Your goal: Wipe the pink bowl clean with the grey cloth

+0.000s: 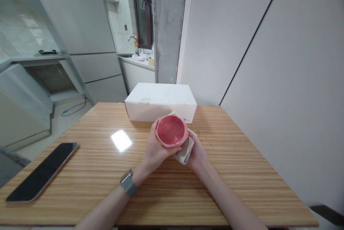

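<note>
The left hand gripped a pink bowl over the wooden counter, while the right hand held a pale cloth against its outside. A white box stood behind; a phone lay leftward.

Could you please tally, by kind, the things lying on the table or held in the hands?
Pink round-mouthed bowl: 1
Folded off-white cloth: 1
White rectangular cardboard box: 1
Flat black-screened phone: 1
Total: 4

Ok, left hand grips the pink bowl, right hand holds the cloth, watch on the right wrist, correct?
Wrong side: the head view shows the watch on the left wrist, not the right. The pink bowl and cloth are held as you said.
</note>
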`<state>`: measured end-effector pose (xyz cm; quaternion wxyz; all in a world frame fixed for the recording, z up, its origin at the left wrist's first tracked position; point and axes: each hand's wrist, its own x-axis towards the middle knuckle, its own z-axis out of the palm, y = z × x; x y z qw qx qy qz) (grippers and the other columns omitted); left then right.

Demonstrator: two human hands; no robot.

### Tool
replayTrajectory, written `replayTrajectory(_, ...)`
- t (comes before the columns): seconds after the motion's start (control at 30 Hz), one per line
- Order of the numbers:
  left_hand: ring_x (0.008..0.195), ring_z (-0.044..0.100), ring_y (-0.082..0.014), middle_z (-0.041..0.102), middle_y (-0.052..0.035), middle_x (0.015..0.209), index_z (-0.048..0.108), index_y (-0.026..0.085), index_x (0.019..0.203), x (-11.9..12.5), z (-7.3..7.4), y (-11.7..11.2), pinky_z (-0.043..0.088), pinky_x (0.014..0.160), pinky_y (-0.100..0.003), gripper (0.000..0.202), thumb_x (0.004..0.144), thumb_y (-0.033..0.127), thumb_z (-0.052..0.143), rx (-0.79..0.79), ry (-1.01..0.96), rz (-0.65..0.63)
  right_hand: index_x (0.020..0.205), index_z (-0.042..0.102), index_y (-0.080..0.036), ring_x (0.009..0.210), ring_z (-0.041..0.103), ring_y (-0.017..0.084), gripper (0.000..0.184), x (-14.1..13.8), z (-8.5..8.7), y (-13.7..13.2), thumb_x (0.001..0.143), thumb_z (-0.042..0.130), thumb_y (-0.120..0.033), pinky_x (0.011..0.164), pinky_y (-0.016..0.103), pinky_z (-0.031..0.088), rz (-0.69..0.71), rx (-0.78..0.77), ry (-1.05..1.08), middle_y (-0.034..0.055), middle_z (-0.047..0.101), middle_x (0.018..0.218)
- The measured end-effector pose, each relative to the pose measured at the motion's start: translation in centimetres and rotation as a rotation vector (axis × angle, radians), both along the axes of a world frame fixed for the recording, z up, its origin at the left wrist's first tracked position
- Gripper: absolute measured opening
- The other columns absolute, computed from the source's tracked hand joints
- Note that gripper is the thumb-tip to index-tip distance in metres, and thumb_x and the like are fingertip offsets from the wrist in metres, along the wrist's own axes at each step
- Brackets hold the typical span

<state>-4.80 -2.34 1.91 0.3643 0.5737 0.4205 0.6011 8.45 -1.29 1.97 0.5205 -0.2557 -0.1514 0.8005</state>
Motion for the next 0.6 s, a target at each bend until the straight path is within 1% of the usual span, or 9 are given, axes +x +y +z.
replayTrajectory(0.1,0.126,0.043,-0.029,0.045,-0.0096,0.136,0.033,0.025,0.134,-0.1,-0.2,0.0,0.034,0.105,-0.042,0.102,0.047,0.028,0.088,0.008,0.024,-0.002,0.091,0.068,-0.017,0.087,0.067,0.021,0.027,0.3,0.4,0.2,0.085,0.045,-0.03,0.083,0.037,0.052,-0.027,-0.049,-0.014,0.0034,0.073,0.081)
replayTrajectory(0.17,0.125,0.044,-0.0285,0.046,-0.0096,0.135,0.033,0.025,0.133,0.0,-0.3,0.0,0.034,0.105,-0.041,0.101,0.047,0.028,0.088,0.02,0.02,-0.012,0.09,0.068,-0.017,0.089,0.067,0.022,0.03,0.5,0.6,0.3,0.085,0.043,-0.032,0.084,0.037,0.051,-0.057,-0.049,-0.033,0.0041,0.073,0.081)
replayTrajectory(0.27,0.123,0.046,-0.0289,0.049,-0.0099,0.132,0.035,0.023,0.131,0.2,-0.4,-0.2,0.034,0.106,-0.042,0.101,0.045,0.026,0.088,0.008,-0.02,-0.046,0.09,0.068,-0.018,0.092,0.066,0.023,0.032,0.8,0.6,0.4,0.084,0.044,-0.038,0.087,0.038,0.05,-0.095,0.024,-0.076,0.0048,0.073,0.085)
replayTrajectory(0.37,0.122,0.048,-0.0295,0.052,-0.0101,0.129,0.038,0.022,0.129,0.5,-0.5,-0.4,0.035,0.105,-0.042,0.1,0.043,0.025,0.088,-0.028,-0.05,-0.097,0.093,0.068,-0.019,0.095,0.065,0.024,0.035,0.9,0.3,0.5,0.081,0.047,-0.044,0.091,0.04,0.048,-0.095,0.098,-0.113,0.0053,0.073,0.088)
replayTrajectory(0.43,0.12,0.049,-0.0292,0.053,-0.0098,0.127,0.039,0.022,0.129,0.7,-0.5,-0.6,0.037,0.104,-0.042,0.099,0.043,0.025,0.088,-0.045,-0.068,-0.125,0.094,0.068,-0.019,0.096,0.064,0.024,0.035,0.8,0.0,0.4,0.081,0.049,-0.045,0.092,0.041,0.048,-0.09,0.134,-0.123,0.0051,0.072,0.09)
replayTrajectory(0.5,0.12,0.049,-0.0291,0.053,-0.0092,0.127,0.04,0.023,0.129,0.8,-0.5,-0.7,0.037,0.103,-0.042,0.098,0.043,0.025,0.088,-0.044,-0.071,-0.142,0.095,0.067,-0.02,0.096,0.064,0.024,0.034,0.6,-0.4,0.3,0.081,0.05,-0.046,0.091,0.041,0.048,-0.078,0.161,-0.134,0.0045,0.072,0.091)
replayTrajectory(0.6,0.121,0.047,-0.0302,0.053,-0.0081,0.127,0.043,0.025,0.127,0.8,-0.6,-0.8,0.033,0.107,-0.044,0.1,0.038,0.025,0.09,-0.008,-0.041,-0.135,0.092,0.068,-0.021,0.091,0.065,0.023,0.034,0.1,-0.7,-0.2,0.081,0.051,-0.049,0.085,0.039,0.051,-0.046,0.147,-0.167,0.0041,0.072,0.086)
